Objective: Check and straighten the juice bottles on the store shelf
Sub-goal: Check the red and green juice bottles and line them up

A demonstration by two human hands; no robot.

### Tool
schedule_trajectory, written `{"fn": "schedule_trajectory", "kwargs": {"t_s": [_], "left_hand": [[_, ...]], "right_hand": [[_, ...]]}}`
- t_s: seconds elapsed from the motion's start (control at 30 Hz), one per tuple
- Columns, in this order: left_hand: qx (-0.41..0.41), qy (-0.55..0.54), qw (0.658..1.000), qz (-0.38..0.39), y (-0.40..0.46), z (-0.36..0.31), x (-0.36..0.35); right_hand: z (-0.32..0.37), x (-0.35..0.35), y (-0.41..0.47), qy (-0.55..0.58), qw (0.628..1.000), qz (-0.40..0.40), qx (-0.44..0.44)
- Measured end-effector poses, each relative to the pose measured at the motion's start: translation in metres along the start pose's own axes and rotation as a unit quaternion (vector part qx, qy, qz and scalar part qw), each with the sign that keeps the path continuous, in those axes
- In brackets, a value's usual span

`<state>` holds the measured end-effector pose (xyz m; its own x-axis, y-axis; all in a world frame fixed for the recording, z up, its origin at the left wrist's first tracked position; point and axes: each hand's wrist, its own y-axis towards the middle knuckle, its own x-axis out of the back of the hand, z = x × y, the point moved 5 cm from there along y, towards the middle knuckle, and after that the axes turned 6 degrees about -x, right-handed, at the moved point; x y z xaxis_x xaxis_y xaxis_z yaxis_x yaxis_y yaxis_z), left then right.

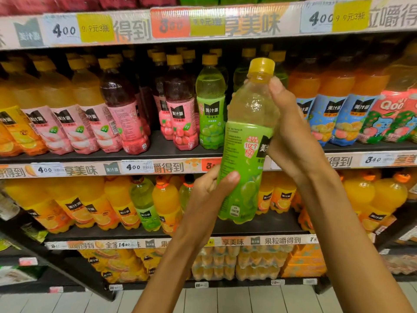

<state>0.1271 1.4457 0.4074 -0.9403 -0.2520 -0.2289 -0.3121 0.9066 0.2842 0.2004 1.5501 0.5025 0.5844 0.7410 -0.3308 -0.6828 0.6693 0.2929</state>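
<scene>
I hold a green grape juice bottle [244, 141] with a yellow cap upright in front of the shelf, off its row. My left hand [209, 190] grips its lower body, thumb across the label. My right hand [291, 132] wraps the upper body and right side, thumb near the neck. Behind it on the middle shelf [158, 152] stands another green grape bottle [211, 102] next to red grape bottles [180, 105]. The label on the held bottle faces partly sideways.
Pink peach bottles [90, 123] lean at the left of the middle shelf. Orange bottles with blue labels [334, 105] stand at the right beside Qoo packs [392, 118]. The lower shelf [259, 227] holds large orange bottles and green ones. Price strips line the shelf edges.
</scene>
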Motion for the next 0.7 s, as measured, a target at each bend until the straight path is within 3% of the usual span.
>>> {"fn": "schedule_trajectory", "kwargs": {"t_s": [0.13, 0.27, 0.43, 0.53, 0.7], "left_hand": [[-0.009, -0.006, 1.0, 0.01, 0.001, 0.008, -0.001], [-0.036, 0.048, 0.998, 0.007, 0.01, 0.006, 0.002], [-0.093, 0.136, 0.985, 0.05, 0.022, -0.003, -0.001], [-0.109, 0.189, 0.975, 0.038, 0.027, 0.005, -0.001], [-0.08, 0.228, 0.969, 0.043, 0.041, 0.02, 0.008]], "right_hand": [[-0.005, 0.001, -0.007, -0.008, 0.999, 0.049, 0.006], [-0.001, 0.0, -0.012, -0.003, 0.998, 0.012, 0.067], [0.013, -0.005, -0.025, -0.1, 0.98, -0.012, 0.169], [0.014, -0.01, -0.035, -0.152, 0.966, 0.008, 0.208], [0.008, -0.009, -0.043, -0.208, 0.952, 0.028, 0.224]]}}
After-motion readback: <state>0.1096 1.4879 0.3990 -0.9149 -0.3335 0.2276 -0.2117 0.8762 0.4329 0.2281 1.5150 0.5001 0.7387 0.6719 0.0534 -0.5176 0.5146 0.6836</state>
